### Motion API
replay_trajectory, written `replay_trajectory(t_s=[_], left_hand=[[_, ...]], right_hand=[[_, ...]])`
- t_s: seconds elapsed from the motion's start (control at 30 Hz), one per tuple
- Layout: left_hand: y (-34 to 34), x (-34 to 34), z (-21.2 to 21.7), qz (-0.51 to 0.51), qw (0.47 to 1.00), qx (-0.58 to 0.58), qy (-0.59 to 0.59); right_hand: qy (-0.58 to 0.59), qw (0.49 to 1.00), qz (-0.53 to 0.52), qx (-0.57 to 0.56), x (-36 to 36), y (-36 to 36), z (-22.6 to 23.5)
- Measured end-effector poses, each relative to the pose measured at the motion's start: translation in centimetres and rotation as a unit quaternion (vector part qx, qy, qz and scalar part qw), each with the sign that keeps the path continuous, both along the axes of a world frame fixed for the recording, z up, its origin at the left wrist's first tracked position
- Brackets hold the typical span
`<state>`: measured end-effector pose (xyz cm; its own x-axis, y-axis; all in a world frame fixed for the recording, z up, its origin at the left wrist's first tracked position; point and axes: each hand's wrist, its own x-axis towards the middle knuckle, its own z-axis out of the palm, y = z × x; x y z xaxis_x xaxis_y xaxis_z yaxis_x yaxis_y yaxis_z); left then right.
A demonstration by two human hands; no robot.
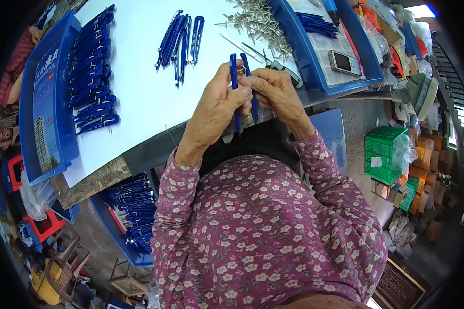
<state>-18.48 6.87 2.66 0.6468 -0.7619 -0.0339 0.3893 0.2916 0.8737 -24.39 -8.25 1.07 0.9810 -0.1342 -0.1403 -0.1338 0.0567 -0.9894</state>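
My left hand [211,110] is closed on a slim blue plastic stick [234,74], which stands upright between thumb and fingers. Close beside it, my right hand [281,92] pinches a second blue stick [245,63], nearly parallel to the first. Something small and shiny shows between the two sticks, partly hidden by my fingers. Both hands are held over the near edge of the white-topped table [144,113]. Beyond them lies a small bunch of similar blue sticks with metal bits [179,44]. A heap of small metal pins [260,23] is just past my right hand.
At left, a long row of blue pieces [93,72] lies by a blue tray [69,149]. Another blue tray [307,51] at right holds a mobile phone [344,63] and more blue pieces. Below the table, a blue bin [105,219] holds many. A green crate [384,154] stands right.
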Motion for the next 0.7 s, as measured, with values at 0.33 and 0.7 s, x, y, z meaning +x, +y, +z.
replay_trajectory(t_s=[0.33, 0.7], left_hand=[[1.0, 0.3, 0.0, -0.028, 0.998, -0.031, 0.051], [1.5, 0.7, -0.2, -0.046, 0.99, -0.085, 0.1]], right_hand=[[0.028, 0.997, 0.006, 0.07, -0.2, 0.5, -0.3], [0.051, 0.995, -0.012, 0.088, -0.8, 0.8, 0.7]])
